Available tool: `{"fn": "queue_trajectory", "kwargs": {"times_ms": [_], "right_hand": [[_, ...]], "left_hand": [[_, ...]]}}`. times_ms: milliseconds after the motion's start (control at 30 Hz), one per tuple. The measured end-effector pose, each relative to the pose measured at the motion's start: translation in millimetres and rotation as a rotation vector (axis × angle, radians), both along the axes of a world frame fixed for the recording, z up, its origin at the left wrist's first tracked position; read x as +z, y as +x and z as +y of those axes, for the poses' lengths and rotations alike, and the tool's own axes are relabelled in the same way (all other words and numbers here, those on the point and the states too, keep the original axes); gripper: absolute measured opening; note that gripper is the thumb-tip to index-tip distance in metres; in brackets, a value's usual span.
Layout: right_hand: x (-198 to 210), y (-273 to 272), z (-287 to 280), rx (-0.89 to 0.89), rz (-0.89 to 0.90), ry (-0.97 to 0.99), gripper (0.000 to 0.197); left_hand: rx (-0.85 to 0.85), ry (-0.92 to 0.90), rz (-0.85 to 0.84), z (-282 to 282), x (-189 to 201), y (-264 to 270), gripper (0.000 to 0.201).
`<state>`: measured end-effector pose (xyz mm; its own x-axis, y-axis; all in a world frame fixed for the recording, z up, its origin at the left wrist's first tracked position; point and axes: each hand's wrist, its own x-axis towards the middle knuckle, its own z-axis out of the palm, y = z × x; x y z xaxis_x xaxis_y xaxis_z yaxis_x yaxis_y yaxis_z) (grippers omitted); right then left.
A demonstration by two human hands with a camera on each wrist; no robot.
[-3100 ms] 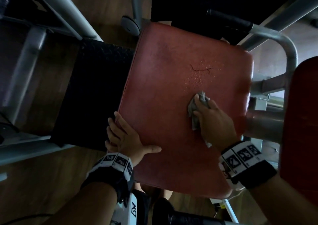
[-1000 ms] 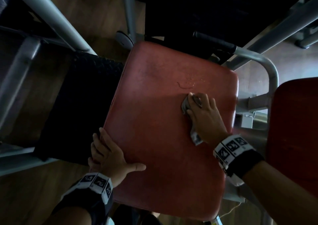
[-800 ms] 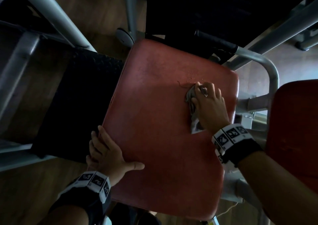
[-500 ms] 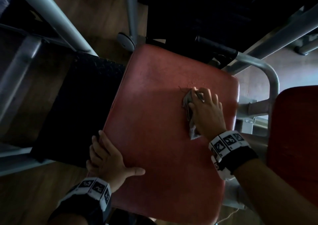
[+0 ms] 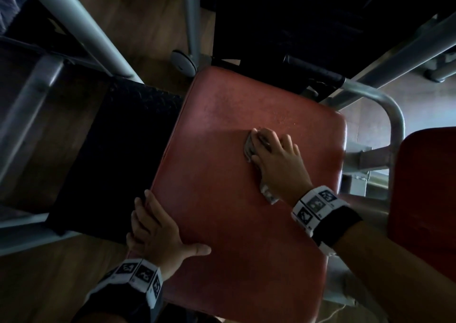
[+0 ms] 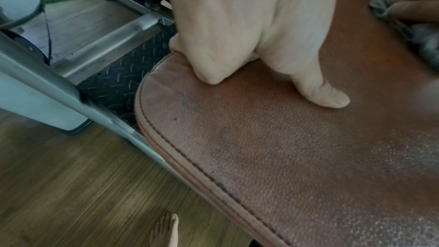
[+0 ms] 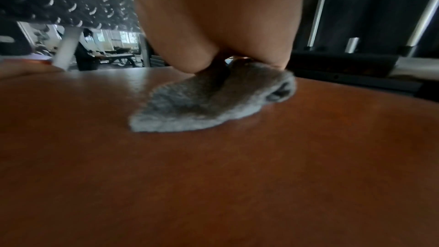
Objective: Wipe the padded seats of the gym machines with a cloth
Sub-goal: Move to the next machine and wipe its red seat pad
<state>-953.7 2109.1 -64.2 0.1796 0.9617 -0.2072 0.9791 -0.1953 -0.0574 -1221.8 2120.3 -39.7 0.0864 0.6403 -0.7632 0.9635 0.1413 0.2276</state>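
A red padded seat (image 5: 222, 199) fills the middle of the head view. My right hand (image 5: 269, 141) lies on its far right part and presses a bunched grey cloth (image 5: 249, 147) onto the leather, fingers curled over it. A tail of cloth sticks out by the wrist. In the right wrist view the cloth (image 7: 202, 104) is flattened under the palm. My left hand (image 5: 153, 224) grips the seat's left edge, thumb on top. In the left wrist view its fingers (image 6: 213, 59) hook over the stitched rim of the seat (image 6: 285, 157).
A black diamond-plate footplate (image 5: 116, 155) lies left of the seat, with grey frame tubes (image 5: 81, 26) beyond. A black-gripped handle (image 5: 311, 69) and curved bar (image 5: 394, 115) stand at the far right. Another red pad (image 5: 427, 199) is on the right. A bare foot (image 6: 166, 230) stands on the wood floor.
My right hand rubbed the cloth away from me over the cracked, wet spot and then slightly left. The left hand kept its hold on the seat edge.
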Motion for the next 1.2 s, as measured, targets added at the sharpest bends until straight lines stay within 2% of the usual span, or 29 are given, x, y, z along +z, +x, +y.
{"fn": "queue_trajectory", "kwargs": {"times_ms": [100, 200, 300, 367, 433, 600, 667, 800, 900, 967, 1033, 1100, 1200], "right_hand": [[3, 13, 3, -0.073, -0.028, 0.008, 0.053], [0, -4, 1, -0.168, 0.076, 0.006, 0.054], [-2, -31, -23, 0.063, 0.150, -0.007, 0.055], [-1, -28, -41, 0.210, 0.153, -0.083, 0.058], [-1, -10, -51, 0.223, 0.141, -0.112, 0.060], [-4, 46, -67, -0.229, 0.111, -0.040, 0.064], [-13, 65, -61, -0.336, 0.090, -0.037, 0.065], [-22, 79, -8, -0.580, 0.091, 0.004, 0.064], [-18, 62, 39, -0.704, 0.106, -0.002, 0.064], [-17, 40, 68, -0.690, 0.115, -0.009, 0.064], [-18, 10, 97, -0.600, 0.133, 0.011, 0.065], [-20, -27, 123, -0.455, 0.135, 0.044, 0.066], [-16, -85, 143, -0.131, 0.117, 0.083, 0.064]], "left_hand": [[-0.002, 0.003, 0.000, 0, -1, 0, 0.171], [0.002, 0.007, 0.008, 0, -2, 0, 0.171], [0.007, 0.011, 0.009, 0, -4, -1, 0.173], [-0.007, 0.008, 0.019, 0, -3, -1, 0.173], [-0.020, 0.004, 0.027, -1, -2, -1, 0.172], [-0.005, 0.003, 0.020, 0, -2, 1, 0.171], [-0.005, 0.002, 0.029, 0, -3, 1, 0.171], [-0.010, 0.000, 0.031, 1, -3, -1, 0.170], [0.004, -0.007, 0.026, 1, -4, -1, 0.171], [0.010, -0.008, 0.025, 0, -5, -1, 0.171], [0.010, -0.005, 0.028, 1, -7, -1, 0.172], [-0.002, -0.010, 0.045, 1, -6, 0, 0.171], [-0.010, -0.022, 0.084, 2, -3, 1, 0.170]]}}
